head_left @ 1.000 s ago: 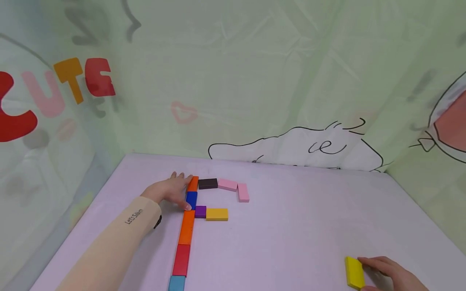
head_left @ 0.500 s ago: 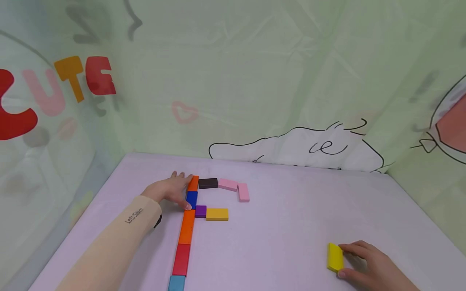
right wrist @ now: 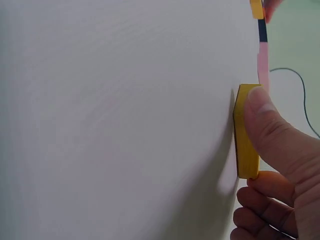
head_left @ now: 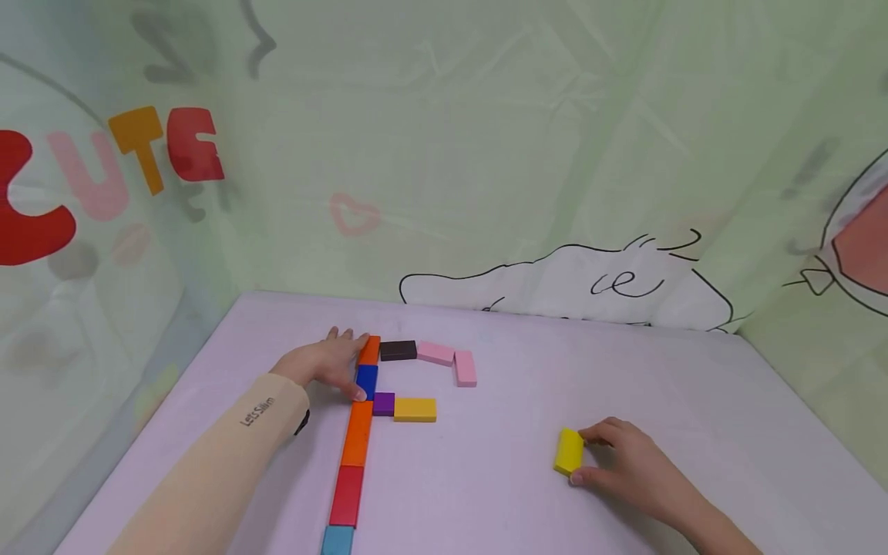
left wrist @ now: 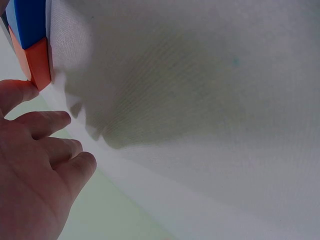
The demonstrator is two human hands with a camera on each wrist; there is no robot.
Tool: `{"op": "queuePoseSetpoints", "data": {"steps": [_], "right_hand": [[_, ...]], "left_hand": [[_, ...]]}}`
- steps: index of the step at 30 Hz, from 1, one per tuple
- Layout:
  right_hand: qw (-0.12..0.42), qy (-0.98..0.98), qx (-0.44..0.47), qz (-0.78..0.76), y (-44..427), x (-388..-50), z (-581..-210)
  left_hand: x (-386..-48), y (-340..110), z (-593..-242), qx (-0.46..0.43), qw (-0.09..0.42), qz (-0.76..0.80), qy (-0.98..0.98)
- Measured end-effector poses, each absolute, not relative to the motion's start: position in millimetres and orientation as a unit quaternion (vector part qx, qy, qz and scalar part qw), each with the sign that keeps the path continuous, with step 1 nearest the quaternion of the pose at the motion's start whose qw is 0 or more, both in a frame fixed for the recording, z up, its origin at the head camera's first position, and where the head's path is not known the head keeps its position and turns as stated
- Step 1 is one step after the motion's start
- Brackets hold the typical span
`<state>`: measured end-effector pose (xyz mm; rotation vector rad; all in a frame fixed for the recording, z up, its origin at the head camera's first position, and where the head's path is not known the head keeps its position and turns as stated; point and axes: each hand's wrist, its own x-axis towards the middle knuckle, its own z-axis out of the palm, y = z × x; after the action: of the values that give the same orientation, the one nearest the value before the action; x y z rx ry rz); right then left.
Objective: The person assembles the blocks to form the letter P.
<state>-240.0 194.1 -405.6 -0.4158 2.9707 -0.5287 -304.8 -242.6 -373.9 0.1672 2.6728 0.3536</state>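
Note:
My right hand (head_left: pixel 627 466) pinches a bright yellow block (head_left: pixel 569 452) between thumb and fingers, right of the middle of the table. In the right wrist view the thumb lies over that block's near side. At the left, my left hand (head_left: pixel 326 362) touches the column of blocks, its index finger at the top orange block (head_left: pixel 370 351) and its thumb by the lower end of the blue block (head_left: pixel 366 382). Its other fingers extend past the column in the left wrist view. Below follow a longer orange block (head_left: pixel 357 433), a red block (head_left: pixel 347 496) and a light blue block (head_left: pixel 338 539).
From the column's top a black block (head_left: pixel 398 351) and two pink blocks (head_left: pixel 435 353) run right, the last turned downward. Lower, a purple block (head_left: pixel 384 404) and a golden-yellow block (head_left: pixel 415 409) form a second branch. A printed cloth wall (head_left: pixel 486 154) stands behind the table (head_left: pixel 486 493).
My right hand has carried the yellow block leftward and farther up the table from the lower right. The left hand and the laid blocks have stayed in place.

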Motion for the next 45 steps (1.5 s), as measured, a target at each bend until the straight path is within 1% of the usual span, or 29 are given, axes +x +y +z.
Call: {"op": "queuePoseSetpoints", "data": {"steps": [6, 11, 18, 25, 33, 45], "right_hand": [[0.042, 0.969, -0.156, -0.185, 160.0, -249.0, -402.6], [0.045, 0.971, -0.155, -0.178, 132.7, -257.4, -401.9], [0.043, 0.974, -0.143, -0.17, 97.6, -266.9, -402.0], [0.031, 0.979, -0.123, -0.161, 68.5, -269.2, -403.7], [0.005, 0.979, -0.115, -0.171, 48.3, -269.0, -406.4], [-0.001, 0.982, -0.097, -0.161, 33.5, -268.8, -407.5]], "left_hand": [[-303.6, -242.1, -374.5, 0.062, 0.219, 0.131, 0.965], [-303.9, -241.7, -374.0, 0.056, 0.222, 0.136, 0.964], [-305.4, -241.5, -375.3, 0.049, 0.223, 0.134, 0.964], [-306.0, -241.6, -375.6, 0.051, 0.225, 0.132, 0.964], [-304.5, -241.4, -373.4, 0.055, 0.224, 0.129, 0.965], [-304.9, -242.1, -375.3, 0.049, 0.22, 0.136, 0.965]]}}
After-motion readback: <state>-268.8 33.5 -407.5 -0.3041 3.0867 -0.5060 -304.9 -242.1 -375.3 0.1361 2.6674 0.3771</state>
